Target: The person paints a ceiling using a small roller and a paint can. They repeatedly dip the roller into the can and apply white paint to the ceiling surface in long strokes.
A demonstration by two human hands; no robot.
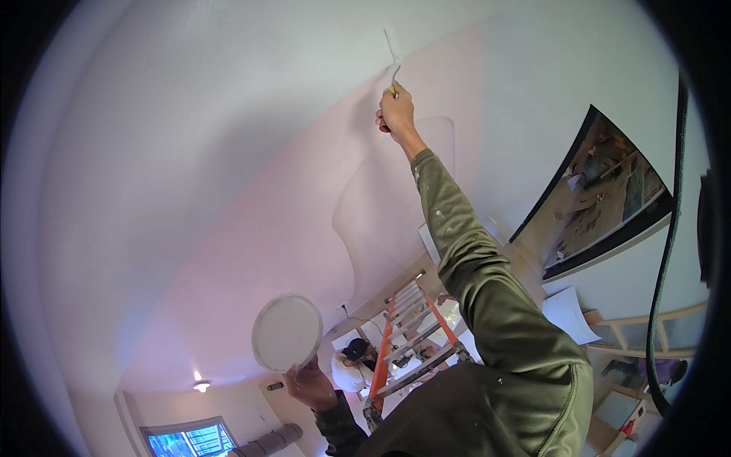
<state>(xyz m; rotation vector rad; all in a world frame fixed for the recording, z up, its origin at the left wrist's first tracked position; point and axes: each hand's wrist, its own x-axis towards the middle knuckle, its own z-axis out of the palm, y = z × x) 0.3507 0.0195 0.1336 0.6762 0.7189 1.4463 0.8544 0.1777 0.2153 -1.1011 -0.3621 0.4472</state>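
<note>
While disc (pixel 287 333) is gripped by left hand (pixel 312 387), tool (pixel 395 74) by right hand (pixel 397 112), pink patch (pixel 282 228) is apparently edged; steady contact seems needed.

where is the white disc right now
In the head view, the white disc is low and left of centre, held at its lower edge by the left hand, with the orange ladder to its right.

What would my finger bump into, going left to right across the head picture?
Bright bluish window → pale round disc held by the left hand → another person's dark cap → right hand gripping a small tool → big dark-framed panel.
</note>
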